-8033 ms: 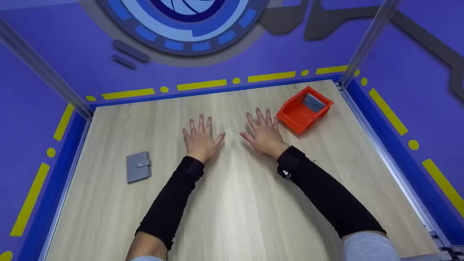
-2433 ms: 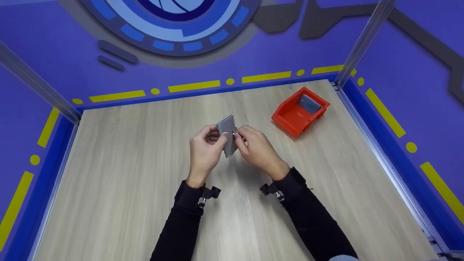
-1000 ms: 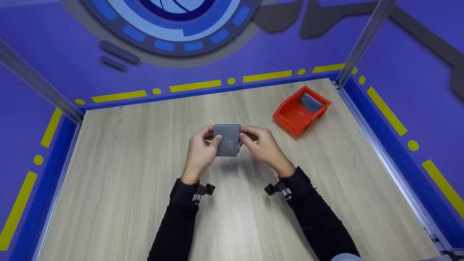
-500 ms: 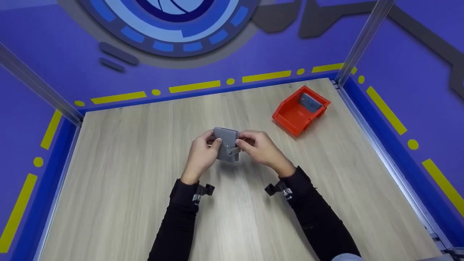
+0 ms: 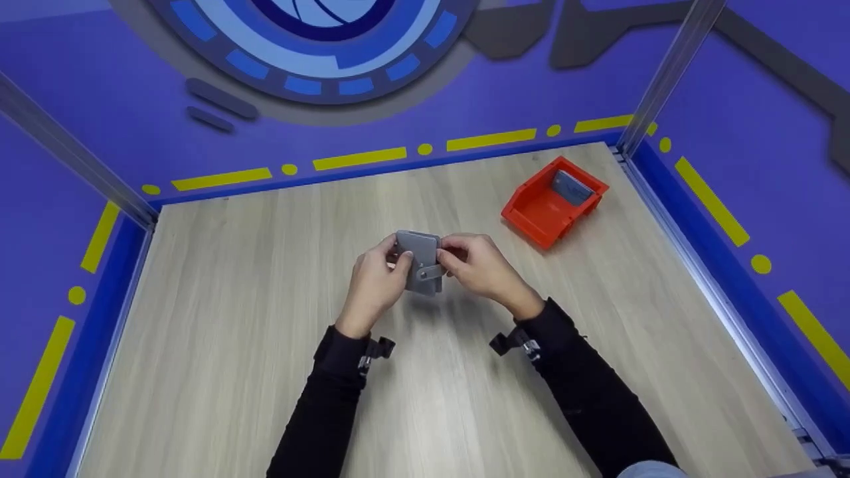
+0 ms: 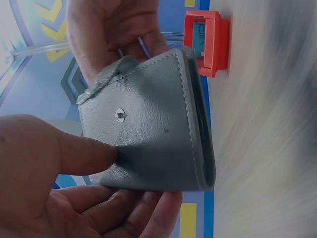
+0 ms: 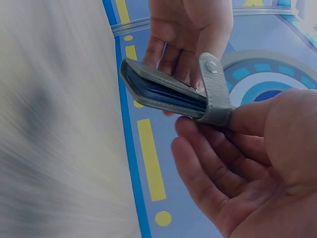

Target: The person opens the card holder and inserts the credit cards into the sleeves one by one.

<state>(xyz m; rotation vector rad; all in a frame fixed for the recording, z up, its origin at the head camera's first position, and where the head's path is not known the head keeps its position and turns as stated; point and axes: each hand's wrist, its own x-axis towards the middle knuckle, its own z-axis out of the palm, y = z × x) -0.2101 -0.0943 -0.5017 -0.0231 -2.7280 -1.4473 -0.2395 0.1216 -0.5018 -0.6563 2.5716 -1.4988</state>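
A grey wallet (image 5: 417, 249) is held up over the middle of the table in the head view. My left hand (image 5: 377, 282) grips its left side, thumb on the front cover and fingers behind. On the other side my right hand (image 5: 483, 269) pinches the edge beside the closing strap (image 7: 216, 91). That strap stands away from the cover, unfastened, its snap showing near the tip. The left wrist view shows the bare snap stud (image 6: 120, 115) on the cover. Dark inner layers (image 7: 166, 92) show along the slightly gaping edge in the right wrist view.
A red bin (image 5: 541, 216) stands at the back right of the wooden table (image 5: 232, 318), with a grey-blue flat piece (image 5: 572, 188) at its rear. Blue-purple panels (image 5: 372, 126) enclose the back and both sides.
The wallet, flat at left with its strap across it 8 seconds ago, is now lifted between both hands. Over the last second it has turned, bringing the loose strap into view at the front.
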